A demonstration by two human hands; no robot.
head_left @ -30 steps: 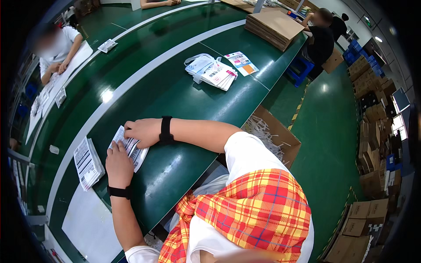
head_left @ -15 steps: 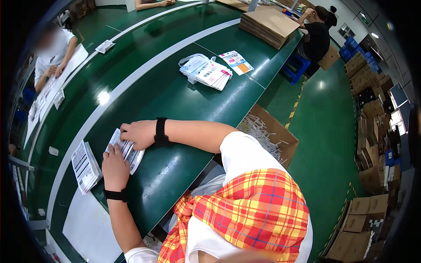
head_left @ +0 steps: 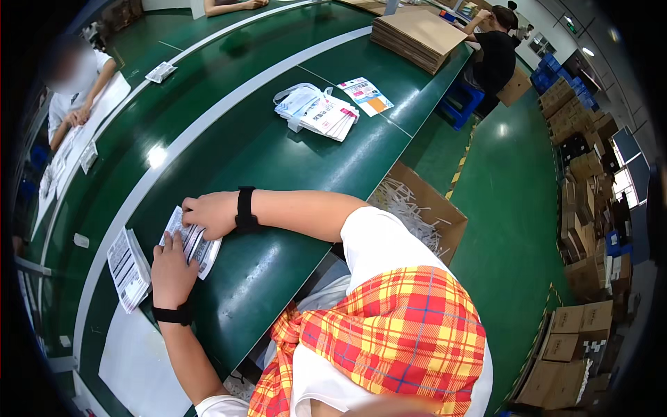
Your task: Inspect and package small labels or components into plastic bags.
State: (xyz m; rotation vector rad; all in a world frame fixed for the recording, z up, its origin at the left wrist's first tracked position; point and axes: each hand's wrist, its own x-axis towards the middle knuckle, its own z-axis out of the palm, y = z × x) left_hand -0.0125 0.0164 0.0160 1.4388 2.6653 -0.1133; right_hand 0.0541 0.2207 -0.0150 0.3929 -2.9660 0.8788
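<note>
A stack of printed white cards (head_left: 208, 258) lies fanned on the green table under both my hands. My right hand (head_left: 210, 214) reaches over its far side with the fingers bent round the edge. My left hand (head_left: 174, 272) rests on the stack's near left part, fingers stretched out and slightly apart. Just left of that hand lies a second stack of printed cards (head_left: 127, 267), touching or almost touching it. Farther along the table is a banded bundle of printed cards (head_left: 321, 115), beside a single printed sheet with an orange patch (head_left: 366, 96).
Flat brown cardboard sheets (head_left: 419, 35) are piled at the table's far end. An open carton of white paper strips (head_left: 415, 208) stands on the floor by the table edge. A white board (head_left: 139, 365) lies near left. Two people sit at work: one far left, one far right.
The whole view has shifted a little. Both hands stay on the same stack, with only slight finger movement; the banded bundle and the second stack lie as before.
</note>
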